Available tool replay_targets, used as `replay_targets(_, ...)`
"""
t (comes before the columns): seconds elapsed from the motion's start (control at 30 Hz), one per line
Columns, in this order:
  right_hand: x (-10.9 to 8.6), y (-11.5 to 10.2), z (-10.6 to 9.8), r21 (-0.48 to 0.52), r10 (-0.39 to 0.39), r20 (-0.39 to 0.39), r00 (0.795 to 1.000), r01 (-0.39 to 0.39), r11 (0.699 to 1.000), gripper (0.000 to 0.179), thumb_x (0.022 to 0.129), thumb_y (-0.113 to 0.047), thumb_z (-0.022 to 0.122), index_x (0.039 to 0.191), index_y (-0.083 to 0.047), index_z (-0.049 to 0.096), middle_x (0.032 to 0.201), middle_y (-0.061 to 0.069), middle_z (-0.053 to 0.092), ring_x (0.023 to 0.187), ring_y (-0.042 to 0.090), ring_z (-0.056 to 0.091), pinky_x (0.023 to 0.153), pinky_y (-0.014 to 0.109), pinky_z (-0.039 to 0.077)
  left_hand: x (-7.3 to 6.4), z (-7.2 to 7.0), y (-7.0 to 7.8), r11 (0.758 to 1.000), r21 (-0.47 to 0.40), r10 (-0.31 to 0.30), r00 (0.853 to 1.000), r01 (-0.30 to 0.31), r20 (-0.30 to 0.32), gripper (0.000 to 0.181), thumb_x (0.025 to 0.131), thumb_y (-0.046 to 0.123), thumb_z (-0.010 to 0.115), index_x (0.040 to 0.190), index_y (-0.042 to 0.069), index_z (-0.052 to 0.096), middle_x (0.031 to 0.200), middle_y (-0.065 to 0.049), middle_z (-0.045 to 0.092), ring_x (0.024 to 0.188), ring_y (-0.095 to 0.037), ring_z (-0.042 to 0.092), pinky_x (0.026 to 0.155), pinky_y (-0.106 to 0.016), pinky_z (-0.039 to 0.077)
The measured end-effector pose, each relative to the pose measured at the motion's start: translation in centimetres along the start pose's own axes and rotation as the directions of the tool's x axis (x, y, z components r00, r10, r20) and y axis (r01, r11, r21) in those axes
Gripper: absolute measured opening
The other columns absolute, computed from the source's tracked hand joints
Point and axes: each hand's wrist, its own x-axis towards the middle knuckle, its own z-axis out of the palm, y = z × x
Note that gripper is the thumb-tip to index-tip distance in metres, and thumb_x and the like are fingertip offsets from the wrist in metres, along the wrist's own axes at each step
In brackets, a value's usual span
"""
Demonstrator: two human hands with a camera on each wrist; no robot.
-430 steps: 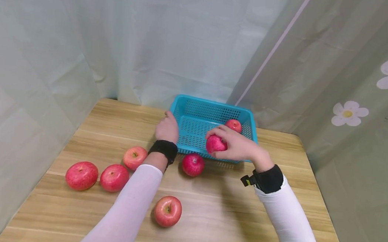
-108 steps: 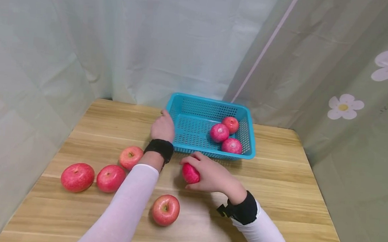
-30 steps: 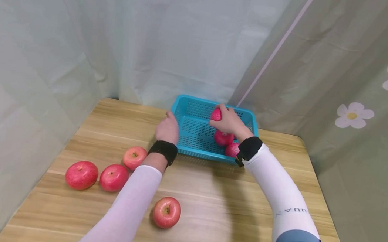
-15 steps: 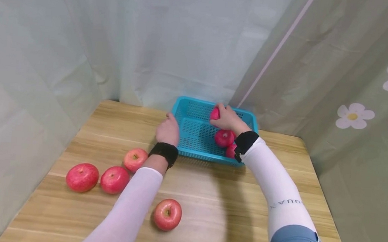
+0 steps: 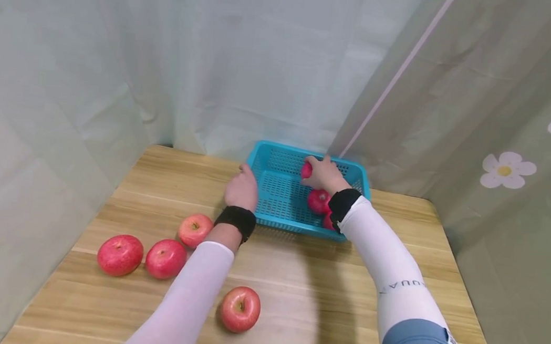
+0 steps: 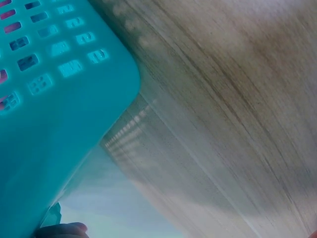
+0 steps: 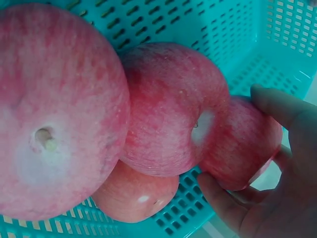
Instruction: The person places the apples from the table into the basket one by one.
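My right hand (image 5: 323, 175) is inside the blue plastic basket (image 5: 279, 223), with its fingers curled round a red apple (image 5: 306, 170) near the back wall. In the right wrist view, thumb and fingers grip this apple (image 7: 245, 144) from the side, right against another apple (image 7: 168, 109). Two more lie beside them, a large pink-red apple (image 7: 59, 114) and a smaller orange-red apple (image 7: 133, 196). My left hand (image 5: 241, 191) holds the basket's left side; its fingers are mostly hidden in the head view. A fingertip (image 6: 64, 230) shows at the rim in the left wrist view.
On the wooden table (image 5: 288, 278), a group of apples lies left of my left forearm: one dark red apple (image 5: 120, 255), another red apple (image 5: 166, 259) and a lighter apple (image 5: 195, 231). A single apple (image 5: 241, 309) sits nearer, between the forearms. Curtains (image 5: 281, 77) hang behind the basket.
Since the earliest frame, more apples have come into the basket. My right hand took the apple from before the basket to its back part, and has since lowered slightly. The left hand stays.
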Motion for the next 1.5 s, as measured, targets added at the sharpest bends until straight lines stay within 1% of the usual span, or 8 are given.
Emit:
replay_targets(0.33, 0.1, 0.6, 0.4, -0.013, 0.028, 0.020, 0.999, -0.028, 1.000, 0.078, 0.102, -0.041, 0.073, 0.166, -0.017, 0.036, 0.161, 0.032, 0.033, 0.147, 0.052, 0.037, 0.115, 0.065, 0.039, 0.0, 0.2, 0.5, 1.000, 0.005, -0.003, 1.000, 0.003, 0.022, 0.048, 0.113, 0.013, 0.046, 0.156, -0.006, 0.034, 0.085, -0.016, 0.069, 0.068, -0.026, 0.070, 0.060, -0.038, 0.059)
replay_targets(0.53, 0.1, 0.7, 0.5, -0.023, 0.051, 0.069, 0.996, -0.050, 0.998, 0.081, 0.102, -0.043, 0.070, 0.169, -0.019, 0.030, 0.158, 0.029, 0.043, 0.143, 0.049, 0.043, 0.113, 0.065, 0.041, 0.0, 0.3, 0.7, 1.000, 0.012, 0.004, 1.000, -0.004, 0.009, 0.049, 0.113, 0.013, 0.047, 0.156, -0.006, 0.035, 0.082, -0.014, 0.067, 0.065, -0.025, 0.068, 0.057, -0.036, 0.058)
replay_targets(0.67, 0.0, 0.7, 0.6, -0.006, 0.062, 0.104, 0.993, -0.062, 0.998, 0.083, 0.102, -0.043, 0.070, 0.170, -0.022, 0.028, 0.153, 0.024, 0.051, 0.135, 0.045, 0.051, 0.109, 0.063, 0.045, 0.2, 0.5, 0.8, 1.000, 0.010, 0.003, 1.000, -0.003, 0.010, 0.049, 0.113, 0.014, 0.047, 0.156, -0.006, 0.035, 0.078, -0.013, 0.064, 0.062, -0.024, 0.066, 0.055, -0.034, 0.056)
replay_targets(0.87, 0.4, 1.2, 1.0, -0.021, 0.088, 0.147, 0.985, -0.086, 0.996, 0.086, 0.102, -0.045, 0.071, 0.171, -0.026, 0.025, 0.154, 0.025, 0.048, 0.129, 0.044, 0.050, 0.094, 0.054, 0.055, 0.3, 0.8, 1.1, 1.000, 0.009, 0.001, 1.000, -0.001, 0.020, 0.048, 0.113, 0.014, 0.046, 0.156, -0.006, 0.034, 0.079, -0.013, 0.065, 0.063, -0.024, 0.066, 0.055, -0.035, 0.056)
replay_targets(1.1, 0.5, 1.8, 1.4, -0.048, 0.117, 0.201, 0.972, -0.110, 0.993, 0.091, 0.102, -0.049, 0.070, 0.173, -0.031, 0.016, 0.154, 0.024, 0.050, 0.134, 0.044, 0.048, 0.103, 0.057, 0.051, 0.0, 0.9, 1.7, 1.000, 0.012, 0.008, 1.000, -0.008, 0.017, 0.048, 0.113, 0.013, 0.046, 0.156, -0.006, 0.034, 0.079, -0.013, 0.066, 0.063, -0.024, 0.066, 0.055, -0.035, 0.056)
replay_targets(1.2, 0.5, 1.9, 1.2, -0.052, 0.120, 0.212, 0.970, -0.111, 0.992, 0.092, 0.102, -0.050, 0.069, 0.173, -0.032, 0.013, 0.149, 0.024, 0.054, 0.122, 0.039, 0.055, 0.093, 0.049, 0.055, -0.1, 0.9, 1.9, 1.000, 0.012, 0.010, 1.000, -0.010, 0.007, 0.047, 0.113, 0.012, 0.046, 0.156, -0.006, 0.036, 0.081, -0.013, 0.067, 0.064, -0.024, 0.067, 0.055, -0.035, 0.057)
replay_targets(1.37, 0.5, 1.8, 0.9, -0.043, 0.130, 0.236, 0.963, -0.124, 0.991, 0.093, 0.103, -0.049, 0.069, 0.173, -0.034, 0.010, 0.142, 0.022, 0.057, 0.090, 0.028, 0.065, 0.072, 0.035, 0.055, -0.1, 0.8, 1.9, 1.000, 0.007, 0.017, 1.000, -0.017, -0.002, 0.047, 0.113, 0.011, 0.046, 0.155, -0.007, 0.036, 0.082, -0.014, 0.067, 0.065, -0.024, 0.068, 0.056, -0.036, 0.057)
replay_targets(1.5, 0.3, 1.5, 0.4, -0.009, 0.143, 0.244, 0.959, -0.145, 0.989, 0.093, 0.103, -0.045, 0.070, 0.173, -0.036, 0.009, 0.146, 0.022, 0.054, 0.073, 0.023, 0.066, 0.068, 0.033, 0.056, -0.1, 0.9, 1.7, 1.000, 0.008, 0.022, 1.000, -0.022, 0.002, 0.048, 0.113, 0.011, 0.046, 0.155, -0.007, 0.035, 0.083, -0.014, 0.068, 0.065, -0.024, 0.068, 0.055, -0.035, 0.057)
